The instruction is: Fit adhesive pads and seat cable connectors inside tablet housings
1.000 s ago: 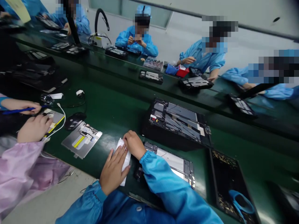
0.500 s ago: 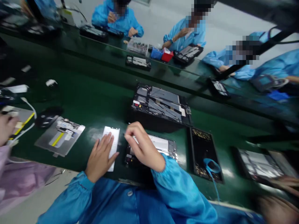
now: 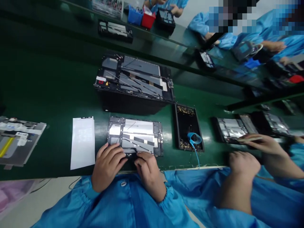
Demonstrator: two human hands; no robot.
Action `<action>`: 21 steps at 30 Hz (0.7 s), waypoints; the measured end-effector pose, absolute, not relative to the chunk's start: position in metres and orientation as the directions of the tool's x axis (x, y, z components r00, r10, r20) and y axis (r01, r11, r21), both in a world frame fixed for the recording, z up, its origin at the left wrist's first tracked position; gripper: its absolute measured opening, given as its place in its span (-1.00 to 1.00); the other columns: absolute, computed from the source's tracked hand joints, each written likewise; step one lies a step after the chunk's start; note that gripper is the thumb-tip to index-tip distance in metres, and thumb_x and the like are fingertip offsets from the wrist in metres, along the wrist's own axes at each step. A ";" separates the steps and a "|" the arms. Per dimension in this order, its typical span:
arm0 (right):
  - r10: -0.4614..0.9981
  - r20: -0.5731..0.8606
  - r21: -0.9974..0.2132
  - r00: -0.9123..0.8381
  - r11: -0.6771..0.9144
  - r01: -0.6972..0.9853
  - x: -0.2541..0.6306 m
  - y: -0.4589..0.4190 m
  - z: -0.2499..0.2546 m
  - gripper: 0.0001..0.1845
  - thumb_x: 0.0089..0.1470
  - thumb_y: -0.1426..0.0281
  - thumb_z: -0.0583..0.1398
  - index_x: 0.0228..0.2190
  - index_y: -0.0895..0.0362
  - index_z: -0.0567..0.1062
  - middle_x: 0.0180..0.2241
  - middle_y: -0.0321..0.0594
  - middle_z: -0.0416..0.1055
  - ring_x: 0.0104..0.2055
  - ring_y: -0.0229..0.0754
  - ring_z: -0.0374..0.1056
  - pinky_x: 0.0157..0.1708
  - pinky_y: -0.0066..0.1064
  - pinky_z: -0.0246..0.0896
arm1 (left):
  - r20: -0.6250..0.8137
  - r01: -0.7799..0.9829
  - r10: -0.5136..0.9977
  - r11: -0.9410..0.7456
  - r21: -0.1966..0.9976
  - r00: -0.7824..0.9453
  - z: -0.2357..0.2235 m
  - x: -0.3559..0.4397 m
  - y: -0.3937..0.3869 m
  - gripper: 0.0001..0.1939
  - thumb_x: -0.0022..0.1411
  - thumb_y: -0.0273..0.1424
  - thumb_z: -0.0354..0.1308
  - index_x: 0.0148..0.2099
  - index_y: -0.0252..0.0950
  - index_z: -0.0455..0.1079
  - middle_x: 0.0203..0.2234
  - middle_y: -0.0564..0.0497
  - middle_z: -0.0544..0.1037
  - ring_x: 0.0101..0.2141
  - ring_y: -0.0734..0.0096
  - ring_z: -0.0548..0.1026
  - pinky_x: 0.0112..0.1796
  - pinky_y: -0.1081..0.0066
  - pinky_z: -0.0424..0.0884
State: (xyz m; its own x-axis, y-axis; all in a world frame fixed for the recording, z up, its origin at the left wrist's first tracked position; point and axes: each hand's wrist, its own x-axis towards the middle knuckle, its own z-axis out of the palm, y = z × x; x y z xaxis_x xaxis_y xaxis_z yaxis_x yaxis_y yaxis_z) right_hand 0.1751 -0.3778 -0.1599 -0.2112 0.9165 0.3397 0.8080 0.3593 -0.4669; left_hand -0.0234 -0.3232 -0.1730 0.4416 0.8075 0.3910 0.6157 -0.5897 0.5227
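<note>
A tablet housing point(image 3: 140, 126) with silver plates, a black frame and dark ribbon strips lies open on the green bench in front of me. At its near edge a small black strip point(image 3: 130, 154) is pinched between my two hands. My left hand point(image 3: 106, 166) grips its left end, fingers bent and partly over the housing's corner. My right hand point(image 3: 149, 171) has its thumb and fingertips closed at the right end. Whether the strip touches the housing is hidden by the fingers. Left of my left hand lies a white sheet point(image 3: 83, 142) with small dark pieces at its top edge.
A stack of tablet housings point(image 3: 128, 103) stands behind the one before me. To the right is a black tray point(image 3: 189, 126) of tiny gold-coloured screws with a blue wrist strap point(image 3: 194, 138). A metal panel point(image 3: 21, 142) lies far left. A co-worker's hands point(image 3: 244, 163) work at right.
My left hand has left the white sheet and moved right to the housing's near edge. My right hand has come down beside it, and both now hold the black strip. The view has turned right.
</note>
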 end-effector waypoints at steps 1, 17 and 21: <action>0.913 0.337 -0.461 -0.232 0.375 0.804 0.172 -0.374 -0.160 -0.76 0.30 0.58 0.10 -0.07 0.09 0.42 -0.04 -0.02 0.44 0.08 -0.03 0.35 0.04 -0.12 0.39 | 0.371 0.606 0.818 -0.575 0.549 0.441 -0.176 -0.022 -0.320 -0.93 0.36 -0.40 0.19 -0.11 -0.19 0.47 -0.11 0.05 0.66 0.08 0.25 0.53 0.25 0.12 0.20; 0.902 0.301 -0.354 -0.310 0.407 0.842 0.164 -0.360 -0.164 -0.73 0.39 0.50 -0.01 -0.09 0.19 0.48 -0.09 -0.06 0.52 -0.04 -0.08 0.37 -0.05 -0.25 0.30 | 0.281 0.564 0.848 -0.513 0.647 0.449 -0.174 -0.026 -0.314 -0.93 0.38 -0.37 0.17 -0.19 -0.17 0.47 -0.14 0.06 0.65 0.05 0.24 0.53 0.19 0.11 0.22; 0.898 0.300 -0.335 -0.322 0.415 0.846 0.164 -0.358 -0.163 -0.71 0.40 0.48 -0.02 -0.09 0.17 0.49 -0.09 -0.07 0.52 -0.05 -0.09 0.38 -0.05 -0.25 0.30 | 0.285 0.559 0.843 -0.521 0.645 0.456 -0.173 -0.025 -0.314 -0.96 0.38 -0.39 0.18 -0.19 -0.18 0.46 -0.13 0.07 0.64 0.05 0.26 0.52 0.20 0.12 0.18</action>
